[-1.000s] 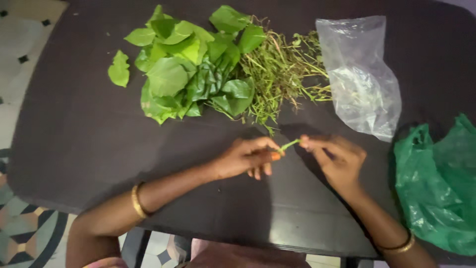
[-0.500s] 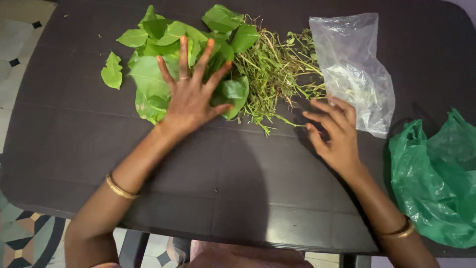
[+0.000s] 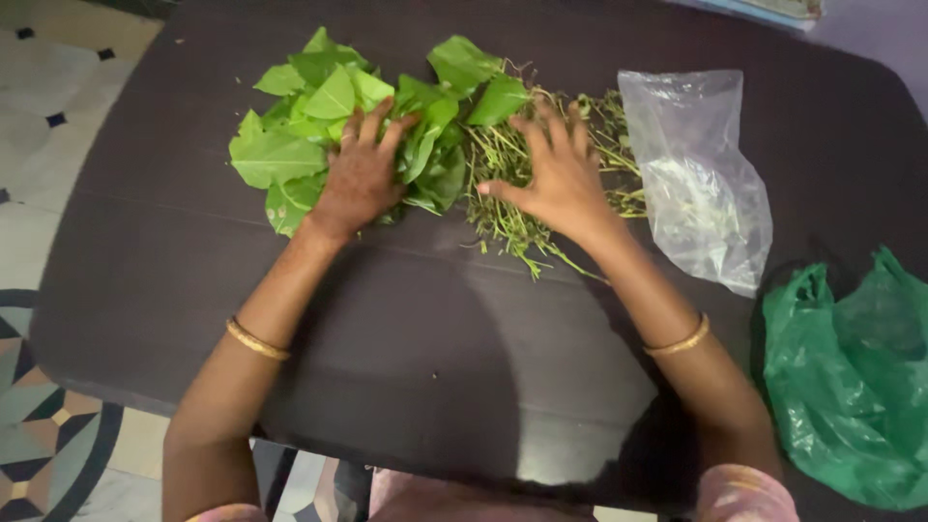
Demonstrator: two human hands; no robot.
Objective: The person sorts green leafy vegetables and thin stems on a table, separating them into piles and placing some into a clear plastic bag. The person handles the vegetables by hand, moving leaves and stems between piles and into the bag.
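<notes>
Both hands now on greens (image 3: 425,145)

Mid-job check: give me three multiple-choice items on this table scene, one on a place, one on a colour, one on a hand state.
1. Where is the left hand?
A on the leaf pile
B on the clear bag
C off the table

2. What colour is the bag at the table's right edge?
A red
B green
C blue

3. How is the right hand?
A clenched in a fist
B fingers spread over the stems
C holding the clear bag

Key: 1 A, palm lies on the leaf pile; 2 B, the green bag; 3 B, open over the stems, apart from the clear bag.
</notes>
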